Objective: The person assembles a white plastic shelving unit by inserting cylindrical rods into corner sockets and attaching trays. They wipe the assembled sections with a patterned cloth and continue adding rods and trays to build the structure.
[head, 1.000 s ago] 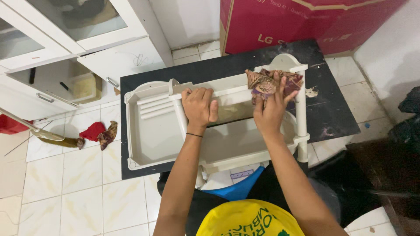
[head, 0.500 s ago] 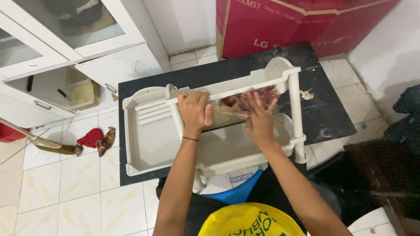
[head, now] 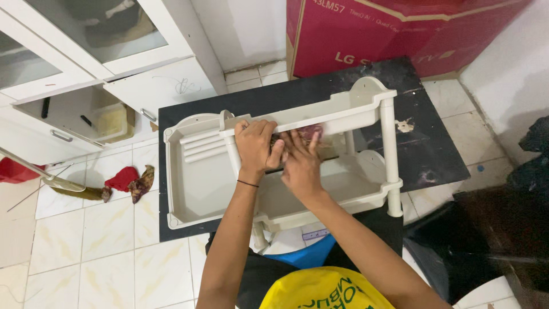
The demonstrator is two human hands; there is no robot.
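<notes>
While your left hand (head: pixel 257 146) curled over the upper rail of the cream plastic rack (head: pixel 194 177), fingers closed on that rail, your right hand (head: pixel 300 163) lay just beside it with its fingers spread flat, pressing a patterned reddish-brown cloth (head: pixel 306 134) against the shelf under the rail. Only a small part of the cloth showed past your fingertips, and the two hands were touching at the thumbs. A thin black band sat on your left wrist.

The rack lay on its side across a black counter (head: pixel 423 143), its white posts (head: pixel 389 154) running along the right end and its ribbed tray facing up on the left.

Beyond the counter, a large magenta cardboard box (head: pixel 400 31) with white lettering and a tan taped edge leaned against the white wall. To the left stood a white cabinet (head: pixel 166 74) with glass doors and an open drawer (head: pixel 86 117) holding a yellowish container. On the tiled floor (head: pixel 103 240) beside it lay a red rag (head: pixel 121 178) and a patterned rag, close to a broom head. The yellow garment with green print showed at the bottom edge.
</notes>
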